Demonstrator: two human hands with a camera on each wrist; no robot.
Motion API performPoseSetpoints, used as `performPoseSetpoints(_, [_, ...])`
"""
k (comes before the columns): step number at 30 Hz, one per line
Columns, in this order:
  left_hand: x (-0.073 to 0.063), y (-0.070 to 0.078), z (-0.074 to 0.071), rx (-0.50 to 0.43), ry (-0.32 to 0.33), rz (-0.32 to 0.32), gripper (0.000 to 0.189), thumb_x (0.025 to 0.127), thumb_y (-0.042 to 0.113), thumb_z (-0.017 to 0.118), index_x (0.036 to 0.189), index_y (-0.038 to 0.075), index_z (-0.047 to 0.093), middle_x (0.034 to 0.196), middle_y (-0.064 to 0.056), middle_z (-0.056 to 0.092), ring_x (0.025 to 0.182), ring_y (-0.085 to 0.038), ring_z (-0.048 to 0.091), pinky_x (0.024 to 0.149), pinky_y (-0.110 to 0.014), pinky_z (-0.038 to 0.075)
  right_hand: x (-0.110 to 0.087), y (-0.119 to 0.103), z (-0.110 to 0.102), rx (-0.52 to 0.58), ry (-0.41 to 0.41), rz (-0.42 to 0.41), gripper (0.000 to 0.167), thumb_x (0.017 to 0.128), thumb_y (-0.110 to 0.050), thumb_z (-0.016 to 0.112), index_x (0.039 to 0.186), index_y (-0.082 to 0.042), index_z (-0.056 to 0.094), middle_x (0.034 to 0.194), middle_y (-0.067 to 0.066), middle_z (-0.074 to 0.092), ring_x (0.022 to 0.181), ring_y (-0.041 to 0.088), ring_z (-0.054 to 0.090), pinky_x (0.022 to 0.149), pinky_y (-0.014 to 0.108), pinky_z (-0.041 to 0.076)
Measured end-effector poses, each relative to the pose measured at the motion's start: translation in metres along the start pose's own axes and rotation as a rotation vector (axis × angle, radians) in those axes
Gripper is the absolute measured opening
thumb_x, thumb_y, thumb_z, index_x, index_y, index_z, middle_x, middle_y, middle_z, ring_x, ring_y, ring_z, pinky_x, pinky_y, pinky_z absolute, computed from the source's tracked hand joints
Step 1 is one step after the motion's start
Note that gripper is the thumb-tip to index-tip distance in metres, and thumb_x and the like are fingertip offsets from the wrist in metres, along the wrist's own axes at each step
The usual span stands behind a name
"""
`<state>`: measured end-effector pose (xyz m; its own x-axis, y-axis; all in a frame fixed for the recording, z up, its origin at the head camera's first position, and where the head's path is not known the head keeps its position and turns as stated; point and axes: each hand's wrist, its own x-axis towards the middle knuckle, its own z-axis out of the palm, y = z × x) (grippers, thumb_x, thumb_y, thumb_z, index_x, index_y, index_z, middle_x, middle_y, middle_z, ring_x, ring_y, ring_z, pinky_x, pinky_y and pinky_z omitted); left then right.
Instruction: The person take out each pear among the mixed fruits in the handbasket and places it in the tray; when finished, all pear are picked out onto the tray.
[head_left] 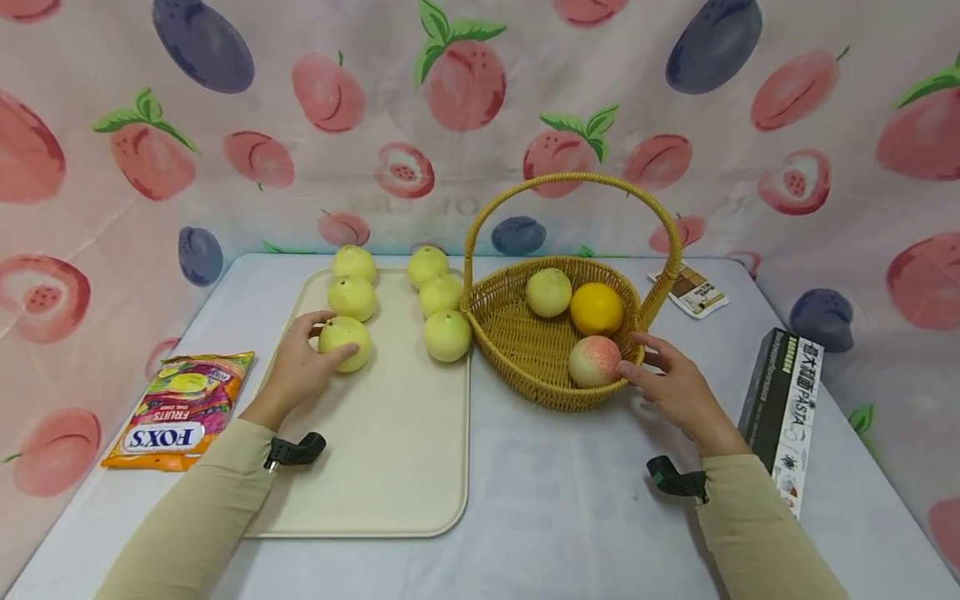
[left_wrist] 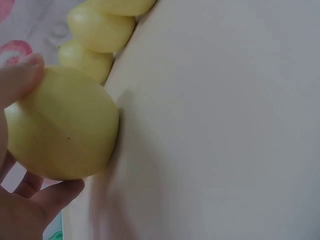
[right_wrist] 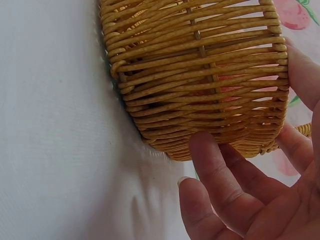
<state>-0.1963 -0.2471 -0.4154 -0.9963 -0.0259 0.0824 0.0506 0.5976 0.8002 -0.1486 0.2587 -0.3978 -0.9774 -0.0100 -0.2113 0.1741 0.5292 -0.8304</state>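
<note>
My left hand (head_left: 303, 362) holds a pale yellow-green round fruit (head_left: 345, 343) on the beige tray (head_left: 382, 475). In the left wrist view the thumb and fingertips press opposite sides of this fruit (left_wrist: 65, 125). More fruits like it stand on the tray in two columns, such as the near right one (head_left: 447, 336). My right hand (head_left: 675, 387) grips the near right rim of a wicker basket (head_left: 525, 367), thumb at the rim beside a peach (head_left: 595, 362). In the right wrist view its fingers touch the basket's outer wall (right_wrist: 200, 95). An orange (head_left: 596, 309) and a yellow-green fruit (head_left: 548, 292) also lie inside.
A candy bag (head_left: 183, 408) lies left of the tray. At the right edge is a black and white pasta box (head_left: 783, 408). A small packet (head_left: 693, 292) lies behind the basket, whose tall handle (head_left: 573, 177) arches over it. A fruit-print cloth (head_left: 285, 208) hangs behind.
</note>
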Motion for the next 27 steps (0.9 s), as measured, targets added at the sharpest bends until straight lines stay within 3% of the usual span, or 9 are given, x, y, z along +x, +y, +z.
performPoseSetpoints(8, [0.005, -0.001, 0.0, 0.025, 0.014, 0.032, 0.067, 0.091, 0.022, 0.076, 0.143, -0.003, 0.042, 0.142, -0.026, 0.043, 0.129, -0.044, 0.041, 0.104, -0.058, 0.034, 0.0, -0.002, 0.0, 0.003, -0.003, 0.006, 0.093, 0.089, -0.062, 0.065, 0.16, -0.016, 0.026, 0.154, 0.029, 0.032, 0.123, 0.044, 0.052, 0.093, 0.051, 0.052])
performPoseSetpoints(27, [0.014, -0.005, -0.001, -0.015, -0.019, -0.047, 0.072, 0.093, 0.027, 0.074, 0.147, -0.002, 0.036, 0.153, -0.025, 0.032, 0.138, -0.045, 0.031, 0.112, -0.059, 0.028, 0.001, -0.001, -0.001, 0.004, -0.007, 0.004, 0.091, 0.09, -0.059, 0.066, 0.16, -0.016, 0.026, 0.154, 0.03, 0.031, 0.123, 0.044, 0.052, 0.093, 0.051, 0.052])
